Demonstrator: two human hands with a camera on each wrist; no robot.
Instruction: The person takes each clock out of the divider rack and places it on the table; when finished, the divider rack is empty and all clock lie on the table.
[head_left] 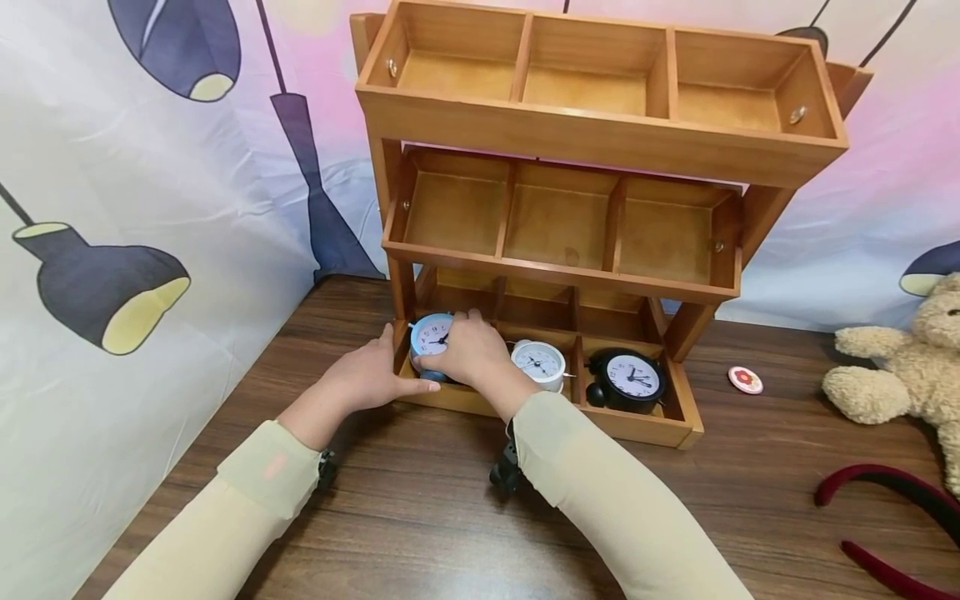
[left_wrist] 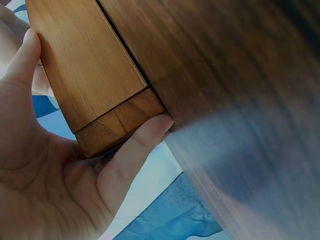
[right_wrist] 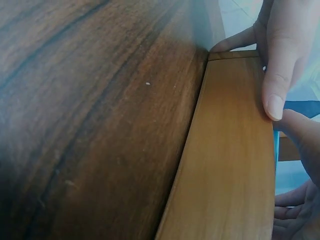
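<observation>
A light blue alarm clock [head_left: 432,335] sits in the left compartment of the wooden rack's [head_left: 450,401] bottom tier, its face turned up. My right hand [head_left: 474,354] holds the clock from its right side, thumb low across the front and fingers behind. With my left hand [head_left: 363,375] I grip the tier's left front corner; the left wrist view shows a finger [left_wrist: 142,142] along the end of the front board [left_wrist: 90,65]. To the right, a white alarm clock [head_left: 538,362] fills the middle compartment and a black alarm clock [head_left: 632,377] lies in the right one.
The middle tier [head_left: 555,265] and top tier [head_left: 592,117] overhang the bottom one. On the brown table [head_left: 420,517], a round flower badge [head_left: 745,380], a teddy bear [head_left: 930,350] and a dark red headband [head_left: 885,567] lie to the right. A patterned cloth hangs behind.
</observation>
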